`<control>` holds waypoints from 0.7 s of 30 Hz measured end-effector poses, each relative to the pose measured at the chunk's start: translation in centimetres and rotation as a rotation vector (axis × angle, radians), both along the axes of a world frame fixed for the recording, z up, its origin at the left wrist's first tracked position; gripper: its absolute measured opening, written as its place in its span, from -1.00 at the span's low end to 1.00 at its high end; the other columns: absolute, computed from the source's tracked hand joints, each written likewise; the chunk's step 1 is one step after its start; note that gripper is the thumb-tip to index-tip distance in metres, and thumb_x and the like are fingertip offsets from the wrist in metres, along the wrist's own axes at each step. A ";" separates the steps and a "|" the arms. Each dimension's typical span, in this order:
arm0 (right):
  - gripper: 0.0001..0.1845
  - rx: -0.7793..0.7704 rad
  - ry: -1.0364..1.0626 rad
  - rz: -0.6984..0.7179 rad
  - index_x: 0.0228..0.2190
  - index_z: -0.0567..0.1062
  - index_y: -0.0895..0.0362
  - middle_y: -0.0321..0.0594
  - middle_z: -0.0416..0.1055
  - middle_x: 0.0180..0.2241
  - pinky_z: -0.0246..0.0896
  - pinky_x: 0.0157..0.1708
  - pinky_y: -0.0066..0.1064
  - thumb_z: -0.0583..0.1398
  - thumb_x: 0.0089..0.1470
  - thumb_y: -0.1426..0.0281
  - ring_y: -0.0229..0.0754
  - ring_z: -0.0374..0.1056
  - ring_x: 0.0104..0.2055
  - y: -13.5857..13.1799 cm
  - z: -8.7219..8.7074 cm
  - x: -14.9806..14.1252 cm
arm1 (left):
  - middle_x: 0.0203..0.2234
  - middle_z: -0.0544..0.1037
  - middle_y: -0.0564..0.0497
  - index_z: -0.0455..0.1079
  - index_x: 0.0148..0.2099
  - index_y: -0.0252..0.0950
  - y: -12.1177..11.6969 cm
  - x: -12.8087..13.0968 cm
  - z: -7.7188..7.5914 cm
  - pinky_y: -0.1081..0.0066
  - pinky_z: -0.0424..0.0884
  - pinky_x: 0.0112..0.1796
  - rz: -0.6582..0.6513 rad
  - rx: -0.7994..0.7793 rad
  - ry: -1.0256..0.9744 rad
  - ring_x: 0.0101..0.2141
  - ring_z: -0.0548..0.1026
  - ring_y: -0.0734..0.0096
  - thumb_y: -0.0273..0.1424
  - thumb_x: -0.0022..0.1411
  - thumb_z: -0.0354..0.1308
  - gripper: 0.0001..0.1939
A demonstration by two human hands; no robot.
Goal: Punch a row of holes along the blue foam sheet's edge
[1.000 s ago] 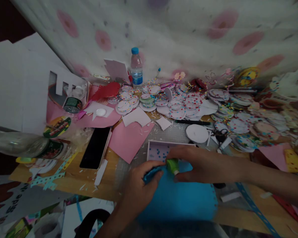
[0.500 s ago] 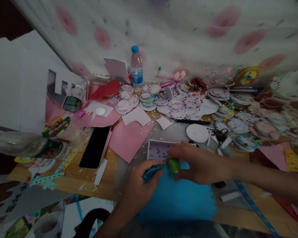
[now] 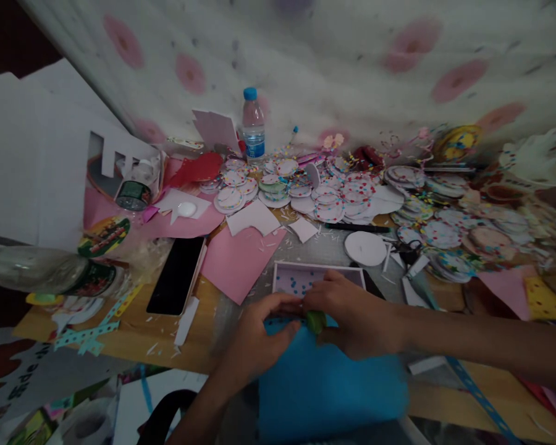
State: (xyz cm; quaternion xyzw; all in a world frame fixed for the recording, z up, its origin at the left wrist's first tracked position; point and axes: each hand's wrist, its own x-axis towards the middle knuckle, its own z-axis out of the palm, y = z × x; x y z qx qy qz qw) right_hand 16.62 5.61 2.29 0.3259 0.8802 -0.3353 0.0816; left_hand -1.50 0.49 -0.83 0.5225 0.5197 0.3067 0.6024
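A bright blue sheet hangs below my hands over the front of the table. My left hand pinches its upper left edge between thumb and fingers. In my right hand is a small green hole punch, pressed at the sheet's top edge with my fingers wrapped over it. The fingertips of both hands almost touch there, and they hide the punch's mouth. Just behind them lies a shallow white box with small blue dots scattered on its bottom.
Behind the box are a white paper disc, a dark pen and heaps of decorated discs. A phone, pink paper and a clear plastic bottle lie left. A water bottle stands at the back.
My right hand and the punch have moved slightly left and closer to my left hand. The blue sheet's upper edge, folded up at my left fingers before, now lies flatter.
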 end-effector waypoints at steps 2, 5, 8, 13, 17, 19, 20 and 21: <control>-0.83 0.004 0.022 -0.032 -0.43 0.47 0.17 -0.14 0.49 -0.37 0.06 -0.21 -0.22 0.33 -0.13 0.40 -0.01 0.39 -0.25 -0.1 -0.5 0.1 | -0.20 0.60 -0.06 0.45 -0.12 -0.30 0.0 0.1 -0.2 0.29 0.45 -0.07 0.002 0.004 -0.012 -0.15 0.55 0.26 -0.55 0.08 0.14 -0.72; -0.81 -0.001 0.030 -0.063 -0.40 0.48 0.18 -0.14 0.49 -0.36 0.05 -0.20 -0.21 0.32 -0.13 0.41 -0.01 0.39 -0.24 0.0 -1.2 0.4 | -0.18 0.60 -0.06 0.46 -0.11 -0.29 0.1 0.0 -0.1 0.29 0.43 -0.04 -0.014 0.008 0.002 -0.11 0.53 0.26 -0.53 0.09 0.14 -0.73; -0.81 0.012 0.037 -0.078 -0.36 0.49 0.20 -0.16 0.49 -0.36 0.04 -0.22 -0.22 0.30 -0.13 0.44 -0.02 0.39 -0.25 0.2 -1.4 0.6 | -0.10 0.57 -0.07 0.40 0.02 -0.24 0.4 -0.4 0.6 0.28 0.40 -0.03 -0.090 0.027 0.105 -0.06 0.50 0.21 -0.42 0.08 0.22 -0.60; -0.80 0.043 0.080 -0.062 -0.34 0.47 0.16 -0.19 0.49 -0.33 0.01 -0.21 -0.25 0.28 -0.13 0.49 -0.05 0.40 -0.24 0.5 0.0 0.4 | -0.03 0.53 -0.12 0.21 0.23 -0.14 2.1 0.0 2.2 0.17 0.39 -0.09 -0.295 0.234 0.463 -0.06 0.49 -0.08 -0.15 -0.19 0.41 -0.09; -0.76 0.058 0.083 -0.090 -0.31 0.48 0.17 -0.17 0.50 -0.32 0.03 -0.19 -0.25 0.28 -0.13 0.48 -0.05 0.40 -0.25 0.4 0.7 0.7 | -0.20 0.61 -0.09 0.26 0.18 -0.16 3.4 1.4 2.5 0.22 0.41 -0.20 -0.404 0.347 0.543 -0.16 0.54 -0.09 -0.21 -0.18 0.41 -0.16; -0.81 0.048 0.087 -0.115 -0.35 0.49 0.16 -0.19 0.49 -0.36 0.04 -0.18 -0.23 0.26 -0.13 0.48 -0.06 0.39 -0.28 0.3 0.3 1.0 | -0.22 0.61 -0.08 0.30 0.14 -0.17 3.6 1.9 2.1 0.24 0.41 -0.22 -0.413 0.352 0.506 -0.18 0.55 -0.06 -0.22 -0.16 0.40 -0.23; -0.83 0.038 0.096 -0.128 -0.37 0.49 0.16 -0.20 0.49 -0.37 0.04 -0.18 -0.23 0.26 -0.13 0.49 -0.07 0.39 -0.29 0.3 0.1 1.2 | -0.22 0.61 -0.08 0.31 0.12 -0.17 3.6 2.1 1.9 0.25 0.41 -0.22 -0.407 0.350 0.477 -0.19 0.56 -0.04 -0.23 -0.16 0.39 -0.26; -0.83 0.026 0.109 -0.141 -0.38 0.49 0.16 -0.21 0.49 -0.38 0.04 -0.17 -0.22 0.25 -0.13 0.50 -0.07 0.39 -0.30 0.2 -0.3 1.4 | -0.22 0.61 -0.08 0.33 0.11 -0.18 3.6 2.2 1.7 0.25 0.41 -0.21 -0.396 0.343 0.448 -0.19 0.56 -0.03 -0.24 -0.15 0.39 -0.28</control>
